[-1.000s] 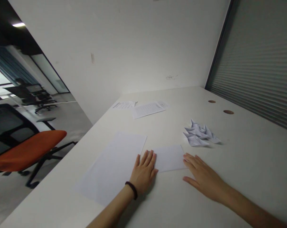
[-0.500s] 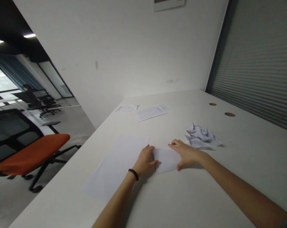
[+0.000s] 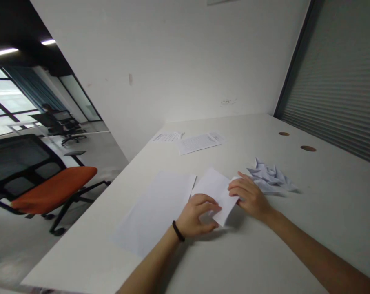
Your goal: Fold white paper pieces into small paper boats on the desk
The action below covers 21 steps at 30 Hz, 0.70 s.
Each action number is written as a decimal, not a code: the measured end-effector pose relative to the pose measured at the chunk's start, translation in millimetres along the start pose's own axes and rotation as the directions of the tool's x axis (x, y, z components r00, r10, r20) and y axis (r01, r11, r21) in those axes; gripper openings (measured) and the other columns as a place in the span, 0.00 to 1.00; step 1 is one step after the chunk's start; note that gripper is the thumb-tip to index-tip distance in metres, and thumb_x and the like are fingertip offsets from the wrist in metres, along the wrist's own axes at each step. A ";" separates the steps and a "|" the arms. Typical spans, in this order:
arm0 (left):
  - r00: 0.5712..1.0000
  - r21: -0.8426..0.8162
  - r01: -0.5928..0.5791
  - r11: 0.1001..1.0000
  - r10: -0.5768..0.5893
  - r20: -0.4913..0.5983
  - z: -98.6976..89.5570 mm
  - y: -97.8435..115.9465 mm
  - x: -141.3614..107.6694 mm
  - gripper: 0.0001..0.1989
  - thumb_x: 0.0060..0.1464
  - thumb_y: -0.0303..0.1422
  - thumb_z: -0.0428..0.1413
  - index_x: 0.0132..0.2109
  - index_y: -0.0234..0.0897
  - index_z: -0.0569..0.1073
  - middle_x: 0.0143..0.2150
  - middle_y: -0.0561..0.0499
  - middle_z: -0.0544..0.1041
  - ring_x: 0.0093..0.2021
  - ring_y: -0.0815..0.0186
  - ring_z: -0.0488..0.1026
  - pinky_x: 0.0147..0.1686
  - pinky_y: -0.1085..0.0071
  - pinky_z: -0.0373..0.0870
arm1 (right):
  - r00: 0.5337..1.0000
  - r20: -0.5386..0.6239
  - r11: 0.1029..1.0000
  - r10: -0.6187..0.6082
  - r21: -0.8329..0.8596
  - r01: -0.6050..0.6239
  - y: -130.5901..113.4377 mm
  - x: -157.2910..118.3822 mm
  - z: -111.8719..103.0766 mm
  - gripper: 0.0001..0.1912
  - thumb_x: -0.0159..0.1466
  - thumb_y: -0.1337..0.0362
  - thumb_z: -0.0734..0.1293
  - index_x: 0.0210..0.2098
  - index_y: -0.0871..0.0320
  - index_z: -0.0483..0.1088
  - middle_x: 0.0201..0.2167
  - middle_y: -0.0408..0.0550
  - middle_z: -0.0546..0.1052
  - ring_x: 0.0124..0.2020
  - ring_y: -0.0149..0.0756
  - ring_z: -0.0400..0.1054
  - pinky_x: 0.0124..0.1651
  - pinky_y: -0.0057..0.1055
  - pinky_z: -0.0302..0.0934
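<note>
Hands both curled around the folded paper sheet (image 3: 211, 188) between them: my left hand (image 3: 197, 216) holds its near end, my right hand (image 3: 249, 196) pinches its right edge. Its long axis points away from me, partly lifted off the counter (image 3: 325, 212).

The left hand (image 3: 197, 216) and the right hand (image 3: 249, 195) hold one folded white paper (image 3: 213, 190) on the white surface (image 3: 325, 212), with a bigger flat sheet (image 3: 151, 212) just beside and a heap of folded paper (image 3: 272, 177) at right.
</note>
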State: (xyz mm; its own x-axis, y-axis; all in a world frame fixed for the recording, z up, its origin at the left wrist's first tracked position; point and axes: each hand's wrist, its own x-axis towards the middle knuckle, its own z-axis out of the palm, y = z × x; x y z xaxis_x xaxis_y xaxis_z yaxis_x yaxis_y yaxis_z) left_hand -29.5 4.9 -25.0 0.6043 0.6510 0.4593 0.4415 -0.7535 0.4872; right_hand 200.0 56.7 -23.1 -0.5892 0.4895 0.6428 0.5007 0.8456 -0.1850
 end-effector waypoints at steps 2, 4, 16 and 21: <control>0.995 0.116 -0.015 0.993 0.003 0.101 3.3 -1.3 -1.0 0.27 0.48 0.42 0.55 0.54 0.39 0.64 0.54 0.44 0.65 0.52 0.59 0.61 0.52 0.61 0.56 | 0.996 0.086 0.999 -0.019 0.052 0.015 2.4 -11.8 -3.8 0.10 0.56 0.74 0.58 0.28 0.54 0.67 0.33 0.43 0.75 0.38 0.32 0.68 0.59 0.50 0.40; 0.984 0.215 -0.001 0.977 -0.037 0.172 8.4 -4.1 -2.1 0.27 0.51 0.40 0.53 0.57 0.41 0.60 0.57 0.45 0.61 0.55 0.59 0.59 0.54 0.61 0.54 | 0.983 0.182 0.996 0.011 0.081 -0.026 4.9 -26.2 -7.0 0.13 0.56 0.75 0.56 0.31 0.54 0.69 0.35 0.43 0.76 0.39 0.32 0.69 0.60 0.52 0.36; 0.963 0.266 0.037 0.963 -0.106 0.248 24.5 8.5 3.1 0.17 0.51 0.44 0.54 0.45 0.41 0.71 0.48 0.48 0.69 0.47 0.61 0.65 0.44 0.65 0.61 | 0.815 0.481 0.867 0.325 0.193 -0.459 2.0 -46.5 -20.3 0.14 0.61 0.57 0.58 0.33 0.55 0.73 0.32 0.47 0.77 0.36 0.38 0.69 0.41 0.35 0.62; 0.965 0.100 0.034 0.994 -0.058 0.257 15.4 3.6 -0.7 0.13 0.58 0.36 0.46 0.36 0.36 0.73 0.38 0.48 0.74 0.40 0.67 0.69 0.41 0.71 0.64 | 0.749 0.455 0.758 0.481 0.213 -0.616 3.8 -32.5 -4.5 0.14 0.58 0.56 0.60 0.33 0.59 0.71 0.31 0.46 0.76 0.33 0.37 0.68 0.37 0.32 0.61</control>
State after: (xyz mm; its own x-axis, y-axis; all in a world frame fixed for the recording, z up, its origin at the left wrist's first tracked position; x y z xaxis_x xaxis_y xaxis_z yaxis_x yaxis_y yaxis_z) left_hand -18.1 0.3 -35.0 0.7278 0.6484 0.2233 0.5257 -0.7366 0.4255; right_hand 223.9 43.0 -41.4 -0.4892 0.8705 0.0540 0.6077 0.3846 -0.6949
